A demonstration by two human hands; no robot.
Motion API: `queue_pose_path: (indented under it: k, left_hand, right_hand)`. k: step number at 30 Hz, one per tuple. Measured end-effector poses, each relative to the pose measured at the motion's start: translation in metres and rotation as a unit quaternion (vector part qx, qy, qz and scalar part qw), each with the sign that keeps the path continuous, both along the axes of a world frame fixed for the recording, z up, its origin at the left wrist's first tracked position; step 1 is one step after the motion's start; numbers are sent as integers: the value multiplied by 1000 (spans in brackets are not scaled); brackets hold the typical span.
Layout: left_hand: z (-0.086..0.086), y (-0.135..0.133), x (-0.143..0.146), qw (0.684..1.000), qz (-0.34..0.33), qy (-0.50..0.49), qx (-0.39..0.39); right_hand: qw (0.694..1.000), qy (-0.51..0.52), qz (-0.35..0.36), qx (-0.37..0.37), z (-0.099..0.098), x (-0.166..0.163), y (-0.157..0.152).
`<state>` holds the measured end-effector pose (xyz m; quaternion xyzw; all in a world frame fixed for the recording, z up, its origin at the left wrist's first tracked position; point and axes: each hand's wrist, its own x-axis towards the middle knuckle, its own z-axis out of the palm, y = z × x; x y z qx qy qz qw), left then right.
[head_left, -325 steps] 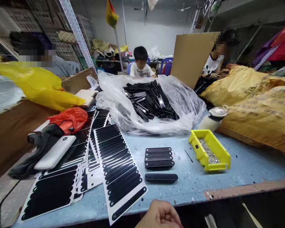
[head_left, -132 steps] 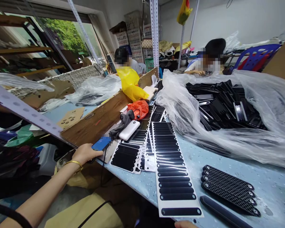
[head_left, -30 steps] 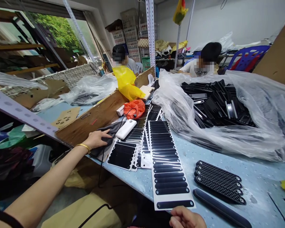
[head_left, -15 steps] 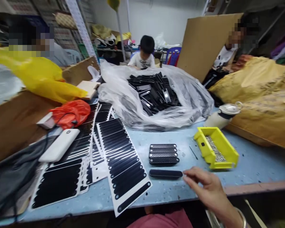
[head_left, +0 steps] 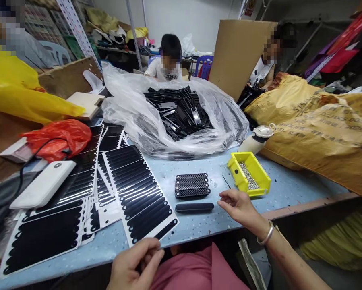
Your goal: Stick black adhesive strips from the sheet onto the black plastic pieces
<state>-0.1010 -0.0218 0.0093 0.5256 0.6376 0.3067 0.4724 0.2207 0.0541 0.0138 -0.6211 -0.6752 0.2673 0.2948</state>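
Note:
My right hand (head_left: 241, 209) hovers just right of a slim black bar (head_left: 194, 207) lying on the blue table (head_left: 199, 233); its fingers are loosely bent and apart, holding nothing visible. Behind that bar lies a neat group of several black bars (head_left: 192, 185) with a woven-looking pattern and silver dots at their ends. Low in view, my left hand (head_left: 135, 266) has its thumb and forefinger pinched together; whatever may be between them is hidden. White sheets of black rounded strips (head_left: 138, 189) spread just beyond it.
A yellow bin (head_left: 261, 173) of small metal pieces stands beyond my right hand, near a white bottle (head_left: 256, 139). A clear plastic bag (head_left: 123, 108) full of black parts sits behind. On the left are a white power bank (head_left: 44, 183) and red bag (head_left: 63, 137). Other people sit beyond.
My left hand has come into view at the bottom. The camera view has shifted, so the table things appear further left. My right hand remains beside the slim black bar.

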Motion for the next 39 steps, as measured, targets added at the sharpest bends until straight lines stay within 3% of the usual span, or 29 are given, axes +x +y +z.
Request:
queue_pose_path:
  k: [3,6,9,11,15,22,28,32,36,39]
  left_hand:
    - [3,10,-2,999,23,32,18]
    - [-12,-1,-27,990,134,34,9]
    - [-33,-22,-50,970,244,-3,-14]
    - [-42,-32,-53,957,280,-45,-61]
    - [-44,-36,-35,940,277,-145,-140]
    - [-41,-40,-19,907,293,-256,-163]
    - [-34,-46,-19,903,318,-252,-139]
    - [-28,-40,-15,879,327,-317,-140]
    - [-30,-39,-11,866,316,-361,-140]
    - [-34,-45,-12,871,317,-353,-129]
  right_hand:
    - [999,-14,18,24,0,-4,-12]
    - [997,-21,29,62,-1,-15,-28]
    - [993,-5,108,49,-5,-37,-41]
    - [985,-10,167,29,-11,-55,-46]
    - [977,-43,206,27,-20,-85,-47]
    - [970,-57,231,51,-29,-111,-41]
    - [967,-43,238,84,-37,-118,-40]
    - [966,-29,235,101,-45,-122,-26]
    - [968,-30,210,137,-48,-125,-20]
    - [960,-47,240,138,-43,-130,-29]
